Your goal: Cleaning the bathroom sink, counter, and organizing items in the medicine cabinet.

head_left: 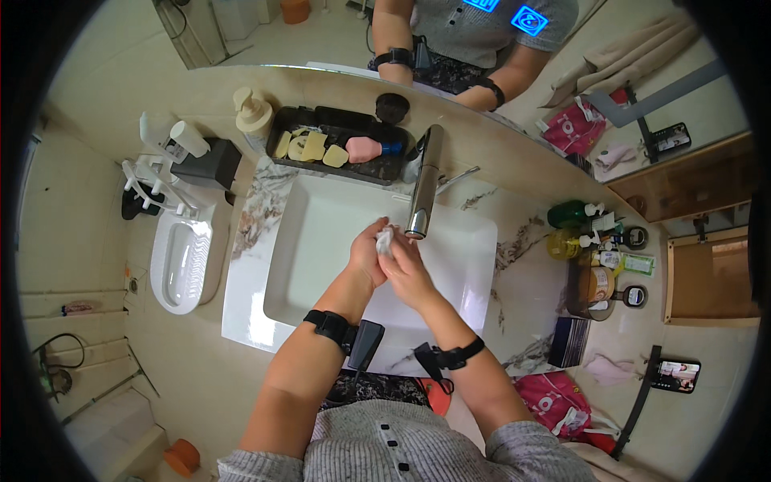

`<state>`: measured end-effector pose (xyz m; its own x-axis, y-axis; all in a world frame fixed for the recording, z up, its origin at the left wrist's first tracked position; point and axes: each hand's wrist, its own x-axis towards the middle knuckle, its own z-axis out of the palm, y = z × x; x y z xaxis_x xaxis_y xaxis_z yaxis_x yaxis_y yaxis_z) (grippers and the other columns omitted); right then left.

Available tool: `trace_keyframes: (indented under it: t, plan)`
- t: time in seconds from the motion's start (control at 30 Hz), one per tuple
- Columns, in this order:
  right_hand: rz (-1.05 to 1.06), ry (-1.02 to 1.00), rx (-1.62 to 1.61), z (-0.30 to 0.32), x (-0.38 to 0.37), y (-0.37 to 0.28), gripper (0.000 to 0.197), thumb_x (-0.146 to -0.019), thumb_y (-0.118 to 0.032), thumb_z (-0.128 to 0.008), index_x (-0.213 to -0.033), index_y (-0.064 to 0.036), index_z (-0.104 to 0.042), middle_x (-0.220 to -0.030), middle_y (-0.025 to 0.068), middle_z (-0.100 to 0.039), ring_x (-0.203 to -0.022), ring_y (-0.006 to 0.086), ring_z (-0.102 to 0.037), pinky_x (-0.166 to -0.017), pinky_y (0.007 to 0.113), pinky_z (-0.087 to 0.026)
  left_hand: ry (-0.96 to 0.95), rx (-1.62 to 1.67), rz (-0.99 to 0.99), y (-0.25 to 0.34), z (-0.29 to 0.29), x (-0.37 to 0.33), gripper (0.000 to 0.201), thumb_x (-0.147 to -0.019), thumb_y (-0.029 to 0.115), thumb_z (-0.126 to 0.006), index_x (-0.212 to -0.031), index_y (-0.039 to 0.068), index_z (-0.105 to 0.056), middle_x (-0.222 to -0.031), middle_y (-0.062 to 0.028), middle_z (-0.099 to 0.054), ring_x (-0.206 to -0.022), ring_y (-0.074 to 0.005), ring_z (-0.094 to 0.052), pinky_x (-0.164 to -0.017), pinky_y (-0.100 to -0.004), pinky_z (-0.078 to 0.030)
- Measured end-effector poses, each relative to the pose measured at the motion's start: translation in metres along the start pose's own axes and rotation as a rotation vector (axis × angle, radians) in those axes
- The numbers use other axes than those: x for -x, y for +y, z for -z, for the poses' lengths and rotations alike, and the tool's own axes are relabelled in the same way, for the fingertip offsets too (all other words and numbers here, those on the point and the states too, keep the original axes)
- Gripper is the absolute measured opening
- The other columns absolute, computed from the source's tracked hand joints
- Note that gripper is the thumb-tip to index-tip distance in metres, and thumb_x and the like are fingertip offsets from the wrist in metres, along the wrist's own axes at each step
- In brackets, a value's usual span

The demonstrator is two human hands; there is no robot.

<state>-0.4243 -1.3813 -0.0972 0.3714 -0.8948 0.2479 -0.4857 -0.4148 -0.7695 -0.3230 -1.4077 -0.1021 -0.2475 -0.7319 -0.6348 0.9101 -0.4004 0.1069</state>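
Note:
Over the white sink (309, 233), my left hand (368, 255) and my right hand (408, 275) are pressed together, both closed. Between them is a small white, crumpled, soft-looking thing (385, 239). I cannot make out whether it is cloth, tissue or foam. Just right of my fingers hangs the spout of the chrome faucet (426, 185), its tip close to my right hand. No water stream can be made out. Black straps with small dark devices circle both forearms.
Behind the sink lies a black tray (309, 124) with soap bars and a pink bottle (365, 149), beside a cream pump bottle (254, 112). Several bottles (569, 213) crowd the right counter. A mirror (337, 36) spans the back wall. A phone (676, 375) sits on a holder at right.

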Motion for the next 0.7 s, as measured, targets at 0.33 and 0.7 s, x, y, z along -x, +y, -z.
trace_keyframes:
  t: [0.33,0.7]
  plan:
    - [-0.476,0.352,-0.365,0.076,-0.088,0.069,0.064,-0.081,-0.005,-0.051,-0.136,0.0013,-0.019,-0.138,0.0194,-0.03,-0.126,0.027,-0.034,-0.1,0.031,-0.03,-0.086,-0.043,0.135,-0.004,-0.027,0.005,0.039,-0.092,0.04,-0.034,-0.106,0.006,-0.048,-0.092,-0.0132,-0.056,-0.083,-0.031,-0.056,-0.079,-0.0482,-0.047]
    - [-0.551,0.036,-0.066,0.044,0.009,0.089,0.052,-0.079,-0.014,-0.054,-0.128,-0.0025,-0.038,-0.125,0.0205,-0.046,-0.112,0.0317,-0.047,-0.095,0.037,-0.036,-0.048,-0.165,0.261,-0.003,-0.007,-0.012,0.018,-0.09,0.014,-0.043,-0.107,0.015,-0.049,-0.085,0.0004,-0.054,-0.056,-0.0088,-0.042,-0.038,-0.0158,-0.028]
